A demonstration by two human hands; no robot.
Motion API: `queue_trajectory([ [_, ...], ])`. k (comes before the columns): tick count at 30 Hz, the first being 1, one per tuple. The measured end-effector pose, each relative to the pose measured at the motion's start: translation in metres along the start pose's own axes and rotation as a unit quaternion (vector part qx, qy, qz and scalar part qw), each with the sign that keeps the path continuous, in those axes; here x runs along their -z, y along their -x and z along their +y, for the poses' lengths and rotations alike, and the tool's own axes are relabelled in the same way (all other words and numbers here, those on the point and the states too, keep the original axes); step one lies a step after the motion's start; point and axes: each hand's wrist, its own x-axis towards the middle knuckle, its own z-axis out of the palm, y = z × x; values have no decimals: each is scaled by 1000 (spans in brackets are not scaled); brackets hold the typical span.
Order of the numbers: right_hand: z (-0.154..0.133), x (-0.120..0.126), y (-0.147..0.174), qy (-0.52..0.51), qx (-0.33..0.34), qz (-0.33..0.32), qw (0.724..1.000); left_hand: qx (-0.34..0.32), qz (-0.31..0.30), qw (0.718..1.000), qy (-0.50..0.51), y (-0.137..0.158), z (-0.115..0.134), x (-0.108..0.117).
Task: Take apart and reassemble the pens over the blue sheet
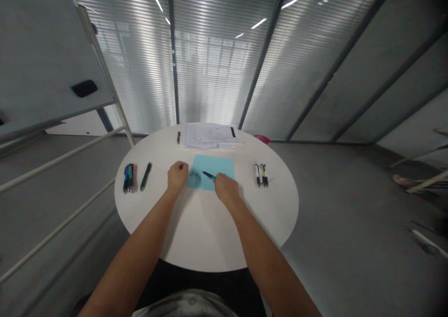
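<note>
A light blue sheet of paper (219,162) lies on the round white table, with a dark smudge or shadow on its left part. My right hand (226,188) rests over the sheet's lower right, its fingers closed around a pen (209,174) with a dark front and a green part by the fingers. The pen's tip points left, over the middle of the paper. At the sheet's left edge, my left hand (178,176) is closed with thumb and fingers curled together. Whatever it may hold is hidden.
Several pens (129,178) lie grouped on the table's left, with a single black pen (146,176) beside them. On the right are more pens (261,175). Printed papers (209,135) and a small dark pen (178,137) lie at the back. A whiteboard frame (105,79) stands left.
</note>
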Motion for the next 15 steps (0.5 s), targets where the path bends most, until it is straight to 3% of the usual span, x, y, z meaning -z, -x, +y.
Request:
queue_trajectory([
  [8, -4, 0, 1, -10, -21, 22, 999, 1, 8, 1000, 29, 1, 0, -1],
  [12, 1, 5, -3, -84, -72, 62, 992, -19, -3, 992, 123, 3, 9, 2],
  [15, 1, 8, -5, -152, -85, 73, 982, -10, -58, 973, 222, 7, 18, 3],
])
